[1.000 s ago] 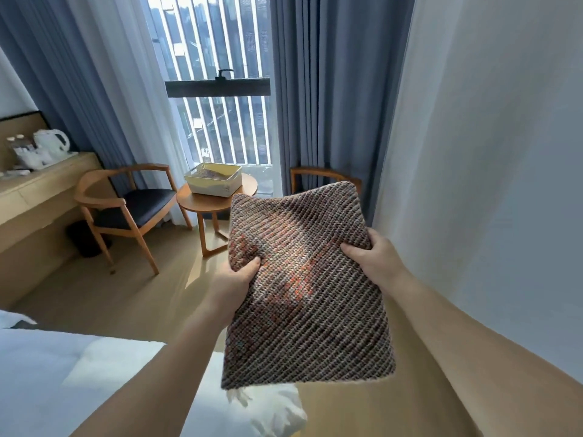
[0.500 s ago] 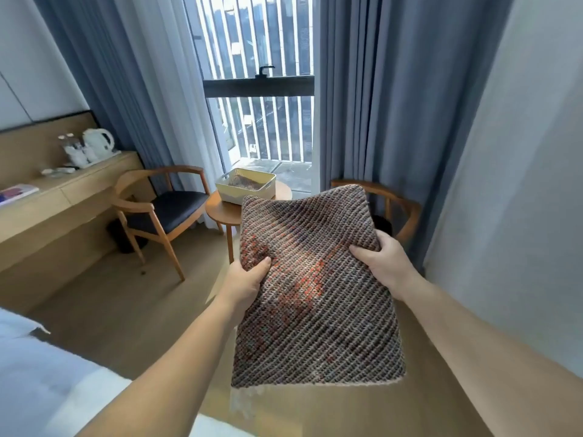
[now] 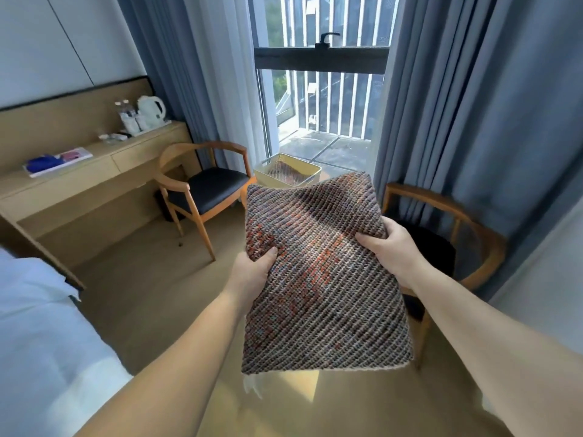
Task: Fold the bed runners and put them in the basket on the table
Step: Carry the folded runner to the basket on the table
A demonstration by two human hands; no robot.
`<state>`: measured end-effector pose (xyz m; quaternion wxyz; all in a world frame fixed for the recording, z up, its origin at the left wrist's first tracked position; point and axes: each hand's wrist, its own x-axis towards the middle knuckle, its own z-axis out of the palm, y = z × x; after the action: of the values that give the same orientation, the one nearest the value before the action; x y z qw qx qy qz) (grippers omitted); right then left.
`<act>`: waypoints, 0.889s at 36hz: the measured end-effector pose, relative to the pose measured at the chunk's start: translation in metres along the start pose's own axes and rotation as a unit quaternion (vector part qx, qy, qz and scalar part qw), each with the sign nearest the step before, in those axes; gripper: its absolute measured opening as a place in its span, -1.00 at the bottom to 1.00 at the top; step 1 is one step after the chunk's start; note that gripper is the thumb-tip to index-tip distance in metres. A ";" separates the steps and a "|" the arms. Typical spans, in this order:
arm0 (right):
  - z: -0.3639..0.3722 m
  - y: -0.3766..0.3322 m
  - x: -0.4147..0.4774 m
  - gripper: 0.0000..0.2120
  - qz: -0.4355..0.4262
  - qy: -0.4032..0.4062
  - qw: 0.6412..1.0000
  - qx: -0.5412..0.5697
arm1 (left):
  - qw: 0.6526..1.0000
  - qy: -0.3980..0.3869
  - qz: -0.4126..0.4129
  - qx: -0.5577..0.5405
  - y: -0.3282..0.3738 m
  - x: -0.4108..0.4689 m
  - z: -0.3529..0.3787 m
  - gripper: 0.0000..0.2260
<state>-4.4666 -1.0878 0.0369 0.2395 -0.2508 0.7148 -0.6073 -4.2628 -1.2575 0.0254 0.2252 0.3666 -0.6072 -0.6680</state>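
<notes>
A folded woven bed runner (image 3: 321,279) in brown, grey and orange is held flat in front of me. My left hand (image 3: 252,272) grips its left edge, thumb on top. My right hand (image 3: 389,250) grips its right edge the same way. Beyond the runner's far edge stands a cream wire basket (image 3: 268,171) with another woven runner (image 3: 285,171) lying inside. The runner I hold hides the table beneath the basket.
A wooden chair with a dark seat (image 3: 205,184) stands left of the basket, and a second wooden chair (image 3: 448,234) stands to the right. A long wooden desk (image 3: 94,175) with a kettle (image 3: 151,110) runs along the left wall. White bedding (image 3: 41,335) fills the lower left. Blue curtains (image 3: 473,105) frame the window.
I have moved closer to the basket and chairs, carrying the folded runner with both hands. The basket now sits just past the runner's far edge and the bed has slid to the left.
</notes>
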 end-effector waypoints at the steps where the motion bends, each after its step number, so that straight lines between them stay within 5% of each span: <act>1: 0.004 0.001 0.012 -0.73 0.001 -0.003 1.000 -0.004 | 1.000 0.002 -0.004 0.002 0.000 0.011 -0.002 -0.63; 10: 0.042 0.002 0.133 -0.63 -0.004 -0.011 0.999 -0.045 | 1.000 0.022 0.010 -0.008 0.006 0.146 -0.017 -0.71; 16: 0.084 -0.026 0.234 -0.82 -0.007 0.013 0.999 -0.039 | 1.000 0.022 0.016 -0.012 0.038 0.254 -0.036 -0.94; 32: 0.131 -0.051 0.425 -0.78 -0.011 0.062 0.998 -0.012 | 0.998 -0.015 0.052 -0.007 0.103 0.465 -0.058 -0.63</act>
<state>-4.7013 -1.4690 0.0517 0.1854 -0.2234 0.7329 -0.6153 -4.5258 -1.6583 0.0257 0.2532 0.3223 -0.6240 -0.6653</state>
